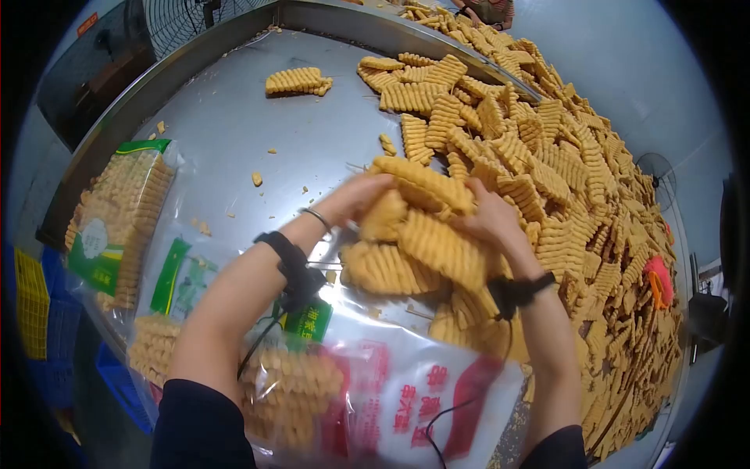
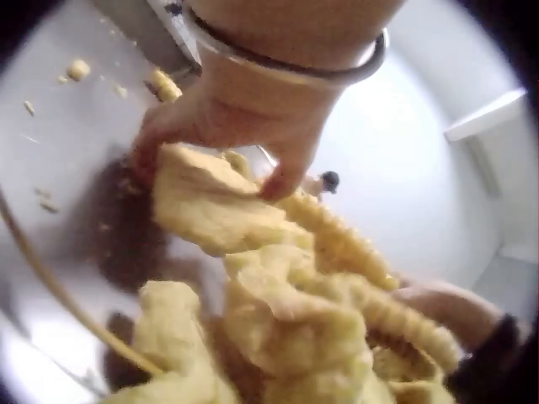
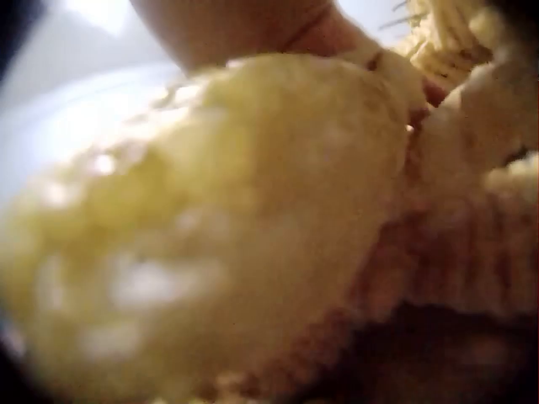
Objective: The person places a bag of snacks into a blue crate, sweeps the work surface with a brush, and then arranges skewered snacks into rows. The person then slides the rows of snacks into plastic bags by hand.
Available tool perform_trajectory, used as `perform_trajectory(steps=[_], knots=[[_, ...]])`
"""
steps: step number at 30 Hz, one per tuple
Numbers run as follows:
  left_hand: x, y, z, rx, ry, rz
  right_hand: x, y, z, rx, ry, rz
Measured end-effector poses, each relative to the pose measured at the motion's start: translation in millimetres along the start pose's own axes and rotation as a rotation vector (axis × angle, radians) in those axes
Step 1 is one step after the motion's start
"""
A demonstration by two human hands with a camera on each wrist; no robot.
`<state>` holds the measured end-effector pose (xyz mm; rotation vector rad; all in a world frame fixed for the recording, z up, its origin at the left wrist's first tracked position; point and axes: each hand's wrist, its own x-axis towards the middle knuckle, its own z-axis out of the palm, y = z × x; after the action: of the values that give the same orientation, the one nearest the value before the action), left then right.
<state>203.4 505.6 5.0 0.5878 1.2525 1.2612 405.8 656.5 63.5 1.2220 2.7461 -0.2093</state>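
Both hands hold a ridged, yellow fried snack piece (image 1: 426, 186) at the middle of the metal table. My left hand (image 1: 358, 198) grips its left end; in the left wrist view the thumb and fingers (image 2: 290, 172) pinch a pale yellow piece (image 2: 223, 206). At the other end my right hand (image 1: 494, 216) holds on, its fingers partly hidden behind the snack. Just below lie more ridged pieces (image 1: 441, 248), loosely stacked and overlapping. A large blurred yellow piece (image 3: 210, 227) fills the right wrist view, covering most of the right hand (image 3: 253, 29).
A big heap of ridged pieces (image 1: 562, 180) covers the right side. Filled clear bags with green labels (image 1: 101, 266) lie at left, and a pink-and-white printed bag (image 1: 426, 391) lies in front. One loose piece (image 1: 298, 81) sits near the raised table rim (image 1: 180, 59).
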Motion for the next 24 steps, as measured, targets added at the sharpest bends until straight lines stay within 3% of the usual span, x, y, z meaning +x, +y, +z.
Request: perform_trajectory(steps=[1, 3, 5, 6, 8, 10, 11, 12, 14, 15, 16, 18, 19, 21, 22, 24], knots=[[-8, 6, 32, -0.064, -0.066, -0.056, -25, 15, -12, 0.03, 0.013, -0.022], [-25, 5, 86, 0.095, -0.211, 0.021, -81, 40, -33, 0.064, 0.116, -0.017], [-27, -7, 120, 0.309, -0.427, 0.23, -136, 91, -39, 0.054, 0.252, 0.04], [-25, -12, 122, 0.312, -0.431, 0.238, -161, 126, -37, 0.064, 0.36, 0.045], [-22, -19, 122, 0.4, -0.743, 0.362, -224, 162, -51, 0.072, 0.39, 0.36], [-22, -6, 103, 0.766, -0.41, 0.391, -281, 257, -30, 0.12, 0.577, 0.383], [6, -22, 84, 0.775, -0.14, 0.341, -308, 276, -29, 0.032, 0.502, 0.512], [0, -14, 74, 0.576, 0.101, 0.25, -328, 290, -30, -0.055, 0.423, 0.637], [26, -28, 33, 0.429, 0.317, 0.144, -344, 314, -24, -0.17, 0.326, 0.668], [30, -29, 24, 0.438, 0.4, 0.086, -343, 305, -28, -0.282, 0.225, 0.693], [35, -34, 21, 0.441, 0.396, 0.086, -329, 298, -28, -0.27, 0.317, 0.604], [34, -36, 23, 0.755, 0.589, 0.054, -277, 231, -41, 0.092, 0.374, 0.455], [37, -39, 22, 0.76, 0.586, 0.056, -251, 198, -39, 0.153, 0.41, 0.286], [49, -49, 17, 1.126, 0.588, 0.422, -201, 140, -26, 0.218, 0.47, -0.047], [57, -50, 14, 1.125, 0.586, 0.424, -178, 115, -23, 0.183, 0.443, -0.183], [76, -47, 9, 1.486, 0.474, 0.705, -132, 82, -2, 0.225, 0.331, -0.176]])
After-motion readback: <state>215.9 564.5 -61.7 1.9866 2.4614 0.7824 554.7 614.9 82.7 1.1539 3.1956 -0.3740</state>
